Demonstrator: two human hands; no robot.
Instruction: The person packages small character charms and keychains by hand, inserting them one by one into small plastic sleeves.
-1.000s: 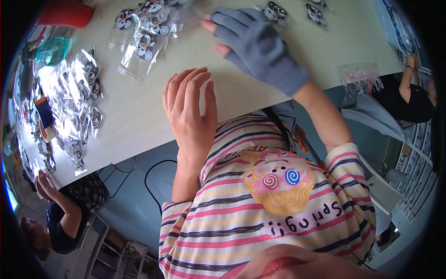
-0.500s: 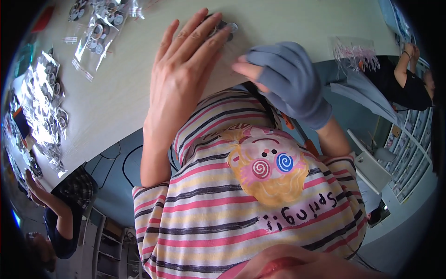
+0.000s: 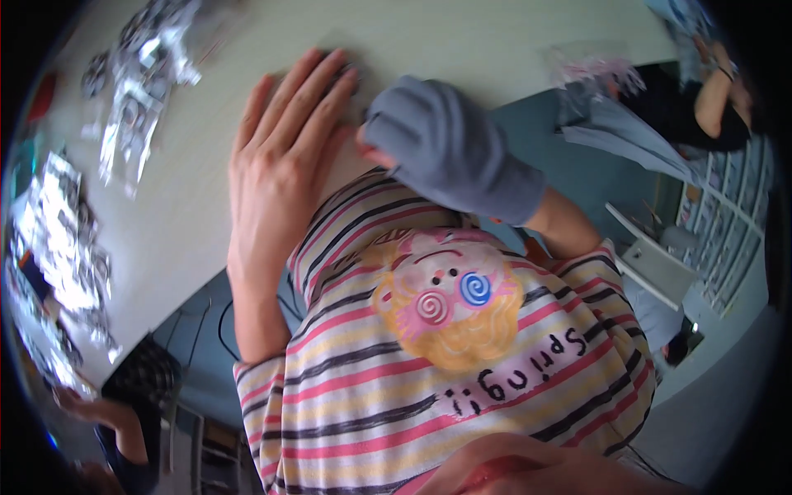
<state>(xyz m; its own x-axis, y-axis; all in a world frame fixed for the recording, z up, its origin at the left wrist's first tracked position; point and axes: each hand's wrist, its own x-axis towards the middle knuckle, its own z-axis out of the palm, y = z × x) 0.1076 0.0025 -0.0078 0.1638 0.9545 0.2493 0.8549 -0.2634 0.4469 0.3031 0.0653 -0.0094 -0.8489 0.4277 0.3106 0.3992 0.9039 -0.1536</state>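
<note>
My left hand [image 3: 280,165] is bare and lies palm down on the pale table [image 3: 190,223], its fingers stretched out. Just past its fingertips a few dark, blurred pieces [image 3: 353,62] show, mostly covered by the fingers. A grey fingerless glove [image 3: 462,157] covers my right hand [image 3: 445,140], which is beside my left fingers near the table's front edge. Its fingers are curled closed, and anything in them is hidden.
Clear packets with grey round pieces [image 3: 140,91] lie at the far left. A larger shiny pile of packets [image 3: 70,239] runs along the left edge. On the right is a clear bag of pinkish strips [image 3: 598,73]. Co-workers' arms [image 3: 711,103] appear at both sides.
Both hands sit further left in the picture, as the view has shifted. My right hand has come closer to my left fingers. The round pieces under the left fingertips are now more hidden.
</note>
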